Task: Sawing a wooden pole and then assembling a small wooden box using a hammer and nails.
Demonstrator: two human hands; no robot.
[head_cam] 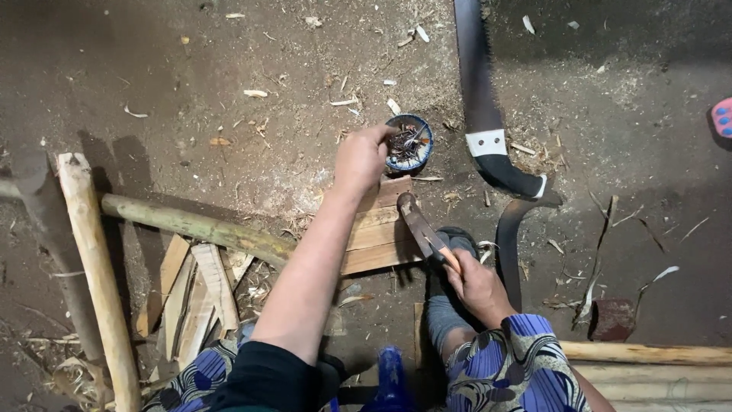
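My left hand [360,159] reaches forward to a small round blue-rimmed tin [409,143] full of dark nails; its fingertips are at the tin's left rim, and whether they pinch a nail is hidden. My right hand [476,284] grips the wooden handle of a hammer [421,226], whose rusty head points up-left over several short wooden slats [380,229] nailed side by side. The slats lie on the dirt floor between my hands.
A long hand saw [482,107] with a black handle lies on the ground to the right of the tin. A bamboo pole [191,223] and a thick wooden post [95,267] lie at the left, with split wood strips [200,294] beside them. More poles [648,366] lie at bottom right.
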